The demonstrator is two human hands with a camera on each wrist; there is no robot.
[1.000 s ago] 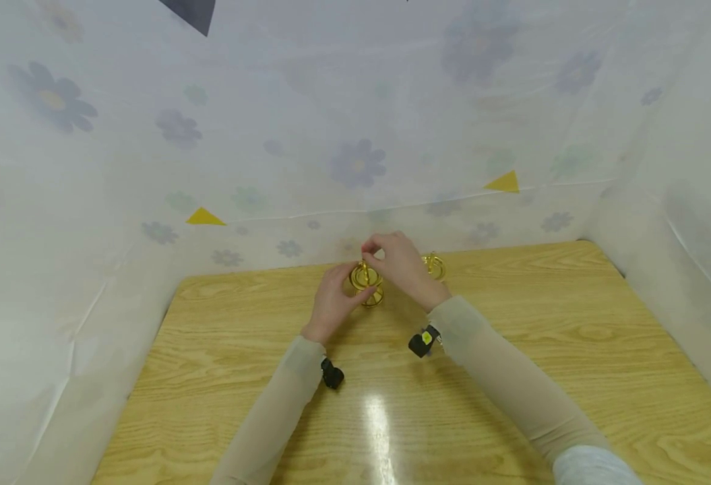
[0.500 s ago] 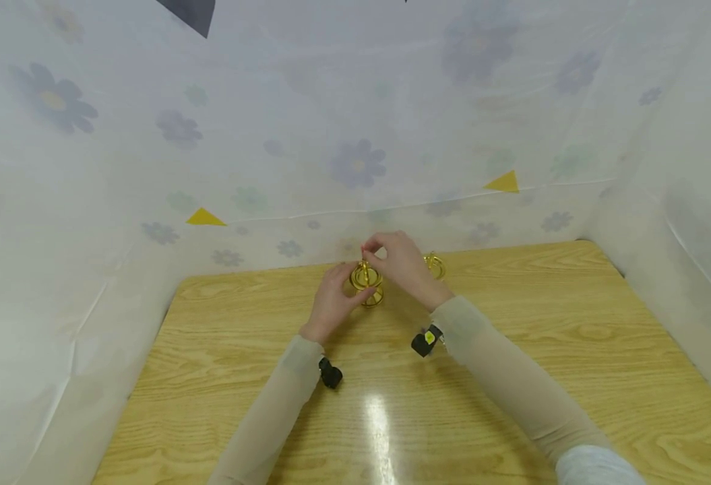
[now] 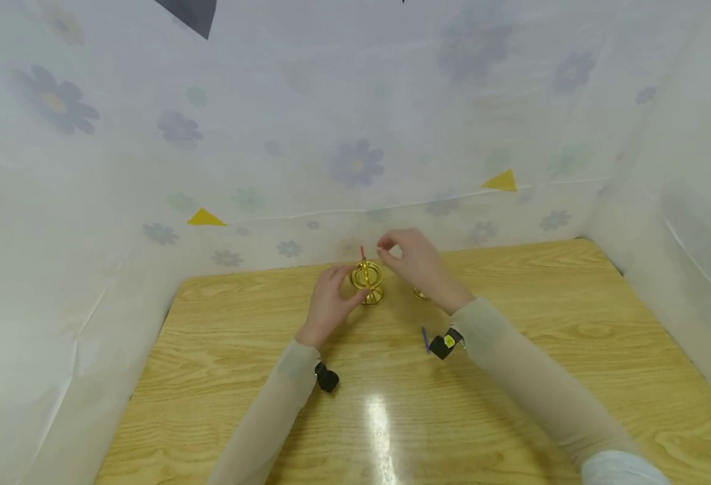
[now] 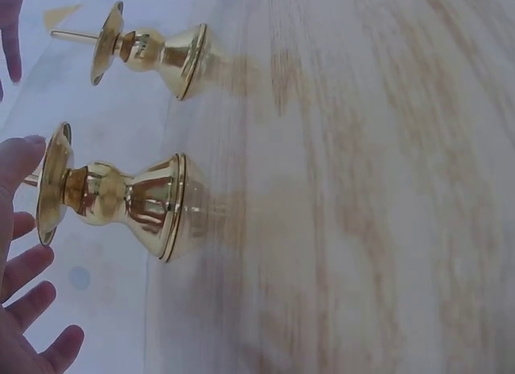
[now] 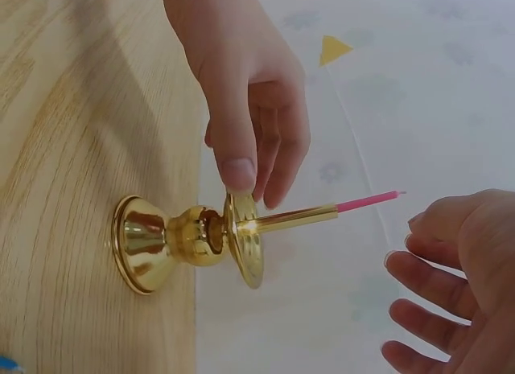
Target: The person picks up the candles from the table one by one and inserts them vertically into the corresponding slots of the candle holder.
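Centrally, polished brass candlestick (image 3: 366,285) with thin pink candle (image 3: 362,252) upright on pale wooden table (image 3: 513,377), left hand (image 3: 329,298) touching its drip pan with loosely curved fingers, right hand (image 3: 414,261) just beside candle tip, fingers spread, holding nothing, second brass candlestick (image 4: 149,51) near the first.
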